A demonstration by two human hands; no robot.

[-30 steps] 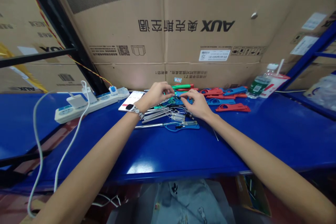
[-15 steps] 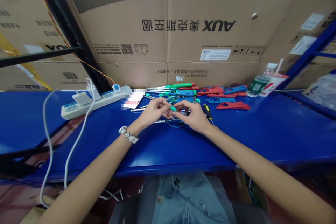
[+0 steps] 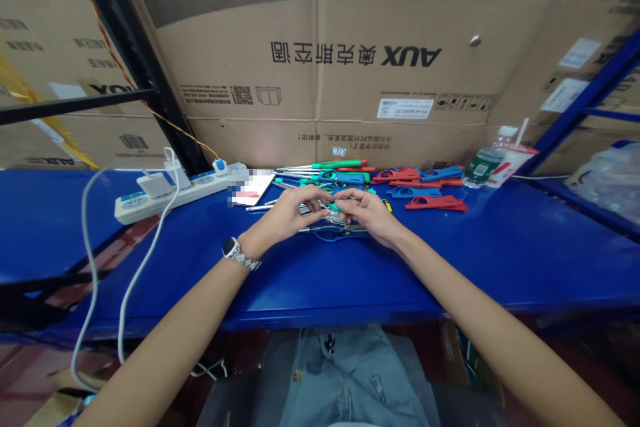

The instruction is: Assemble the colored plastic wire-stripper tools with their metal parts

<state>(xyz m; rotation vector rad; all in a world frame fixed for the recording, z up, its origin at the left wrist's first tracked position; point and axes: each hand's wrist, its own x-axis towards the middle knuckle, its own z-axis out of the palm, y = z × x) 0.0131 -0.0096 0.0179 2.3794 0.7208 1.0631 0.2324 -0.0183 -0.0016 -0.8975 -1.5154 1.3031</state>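
Over the middle of the blue table, my left hand and my right hand meet with fingertips pinched together. Between them is a small green plastic piece, partly covered by the fingers; its exact kind I cannot make out. Both hands appear to grip it. Small clear and metal parts show just beneath the fingertips, with a thin blue wire below. Behind the hands lie long lighters with metal rods, among them a green lighter handle and a blue lighter casing, several overlapping.
Red lighter casings and blue ones lie to the right. A water bottle and a cup stand further right. On the left are a power strip with white cables and a white card. A large cardboard box backs the table.
My right hand has turned and its fingers have closed in beside the left ones, now covering most of the screwdriver on the right. The green piece sits slightly differently. The view has shifted a little.
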